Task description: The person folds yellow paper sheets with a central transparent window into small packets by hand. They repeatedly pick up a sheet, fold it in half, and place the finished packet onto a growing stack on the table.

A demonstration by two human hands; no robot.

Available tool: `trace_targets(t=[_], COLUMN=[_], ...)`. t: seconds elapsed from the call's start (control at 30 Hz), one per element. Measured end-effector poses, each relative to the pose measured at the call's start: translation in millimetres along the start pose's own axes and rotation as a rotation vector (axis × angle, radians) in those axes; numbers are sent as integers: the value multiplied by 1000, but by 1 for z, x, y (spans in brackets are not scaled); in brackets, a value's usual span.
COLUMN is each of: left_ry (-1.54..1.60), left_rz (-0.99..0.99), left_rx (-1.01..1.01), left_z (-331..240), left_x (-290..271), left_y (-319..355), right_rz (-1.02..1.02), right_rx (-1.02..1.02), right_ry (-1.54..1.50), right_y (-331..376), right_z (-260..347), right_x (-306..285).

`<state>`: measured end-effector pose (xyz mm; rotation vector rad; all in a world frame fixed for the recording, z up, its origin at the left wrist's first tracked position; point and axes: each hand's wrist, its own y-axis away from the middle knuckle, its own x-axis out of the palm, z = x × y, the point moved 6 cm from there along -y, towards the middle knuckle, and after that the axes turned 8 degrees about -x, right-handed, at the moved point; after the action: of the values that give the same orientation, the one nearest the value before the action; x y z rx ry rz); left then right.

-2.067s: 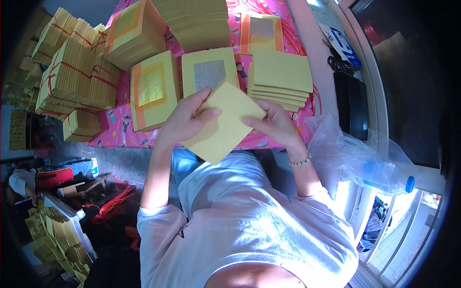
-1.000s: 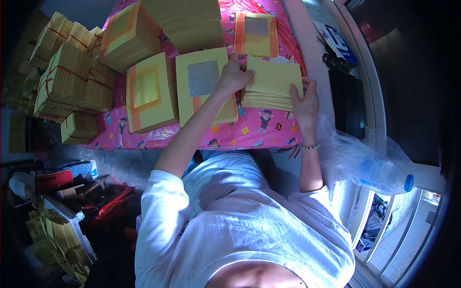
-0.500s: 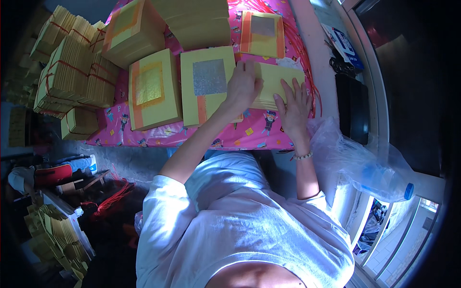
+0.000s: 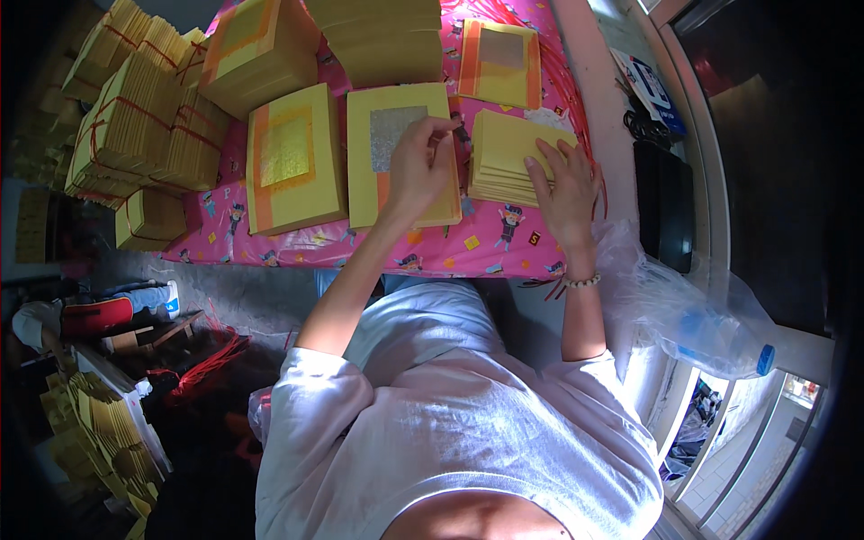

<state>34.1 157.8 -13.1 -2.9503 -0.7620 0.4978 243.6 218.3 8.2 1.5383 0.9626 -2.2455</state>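
My left hand (image 4: 417,175) is over the right part of a stack of yellow paper sheets with a silver square (image 4: 387,139) on top. Its fingers are bent, with a gap between thumb and fingertips and nothing seen in them. Spread out, my right hand (image 4: 569,187) rests on the right side of a plain yellow paper stack (image 4: 508,139), whose layered edges show at the front. Left of the silver-square stack lies a paper stack with a gold square (image 4: 290,148) framed in orange. A further silver-square stack with orange side bands (image 4: 500,63) is behind the plain one.
The table has a pink patterned cover (image 4: 360,256). Tall paper piles (image 4: 261,67) stand at the back, and bundles tied with red string (image 4: 139,126) at the left. Red strips (image 4: 553,72) run along the right edge. A plastic bag with a bottle (image 4: 720,342) lies at right.
My left hand has moved left, off the plain stack and over the silver-square stack. My right hand stays on the plain stack. The view has shifted slightly.
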Motion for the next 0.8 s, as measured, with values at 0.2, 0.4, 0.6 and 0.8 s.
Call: trace_targets(t=[0.2, 0.4, 0.6, 0.8], left_ry=[-294, -590, -598, -542], left_rz=[79, 182, 223, 258], left_rx=[70, 101, 129, 117], left_z=[3, -11, 4, 10], left_x=[-58, -85, -89, -94], left_y=[37, 66, 73, 73], right_rz=[-127, -42, 147, 153], right_rx=[-90, -231, -464, -517], right_ry=[31, -493, -477, -469], right_y=[-12, -7, 11, 8], right_z=[20, 66, 119, 121], right_x=[-28, -33, 14, 34])
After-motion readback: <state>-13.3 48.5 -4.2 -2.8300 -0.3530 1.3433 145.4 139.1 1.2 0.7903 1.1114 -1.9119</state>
